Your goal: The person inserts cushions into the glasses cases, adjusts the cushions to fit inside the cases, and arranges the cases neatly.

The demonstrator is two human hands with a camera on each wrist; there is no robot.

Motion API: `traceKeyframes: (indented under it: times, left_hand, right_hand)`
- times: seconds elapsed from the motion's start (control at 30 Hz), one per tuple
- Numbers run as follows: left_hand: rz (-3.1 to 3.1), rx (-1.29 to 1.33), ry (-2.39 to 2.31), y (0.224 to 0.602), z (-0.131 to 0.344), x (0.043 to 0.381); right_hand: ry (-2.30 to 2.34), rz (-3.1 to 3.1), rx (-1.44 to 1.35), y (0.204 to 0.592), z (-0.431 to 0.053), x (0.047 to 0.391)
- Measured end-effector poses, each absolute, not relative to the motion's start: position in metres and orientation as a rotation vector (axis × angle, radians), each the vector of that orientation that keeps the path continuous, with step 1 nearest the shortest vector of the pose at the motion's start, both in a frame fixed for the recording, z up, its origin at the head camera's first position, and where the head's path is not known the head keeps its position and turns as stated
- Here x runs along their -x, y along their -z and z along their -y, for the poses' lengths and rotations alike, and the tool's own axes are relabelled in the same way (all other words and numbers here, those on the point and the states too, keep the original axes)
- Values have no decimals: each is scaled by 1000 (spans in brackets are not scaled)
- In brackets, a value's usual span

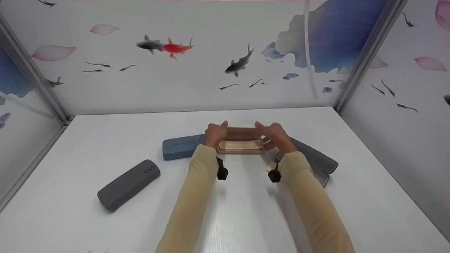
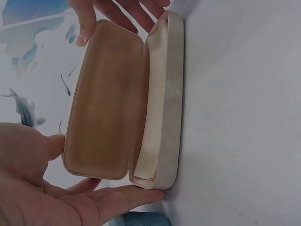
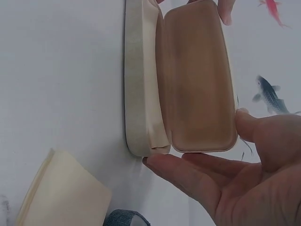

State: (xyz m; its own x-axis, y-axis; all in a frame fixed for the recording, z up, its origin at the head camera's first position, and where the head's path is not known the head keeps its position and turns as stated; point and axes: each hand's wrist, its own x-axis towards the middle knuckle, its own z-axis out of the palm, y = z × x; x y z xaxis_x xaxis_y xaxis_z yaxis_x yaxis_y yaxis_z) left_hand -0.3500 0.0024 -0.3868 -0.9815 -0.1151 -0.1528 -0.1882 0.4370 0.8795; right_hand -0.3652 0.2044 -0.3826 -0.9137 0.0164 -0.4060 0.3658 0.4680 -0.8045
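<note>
A beige glasses case [image 1: 242,133] with brown lining stands open on the white table, its lid raised at the back. Inside its base lies a folded cream cloth [image 2: 153,108]. At the left end, my left hand [image 1: 215,135] holds the case, thumb on the lid's edge and fingers along the end of the base. My right hand [image 1: 276,135] grips the other end the same way, its thumb [image 3: 247,125] against the lid's rim. Part of the base is hidden behind the hands in the head view.
A blue glasses case [image 1: 182,147] lies just left of the left hand. Nearer on the left is a dark grey case [image 1: 129,185] with a glasses mark. Another grey case [image 1: 314,154] lies right, partly behind the right arm. A loose cream cloth [image 3: 66,193] is near the right wrist.
</note>
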Motion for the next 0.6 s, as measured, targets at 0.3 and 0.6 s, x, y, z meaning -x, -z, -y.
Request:
traceKeyframes:
  times: [0.3,0.6]
  left_hand:
    - [-2521,305,-1672,395,3,357]
    - [-2565,284,-1719,400,1,348]
  right_hand:
    - [1388,-2394,-323,390,-208,368]
    - [1384,-2470,-273,399,-212,366]
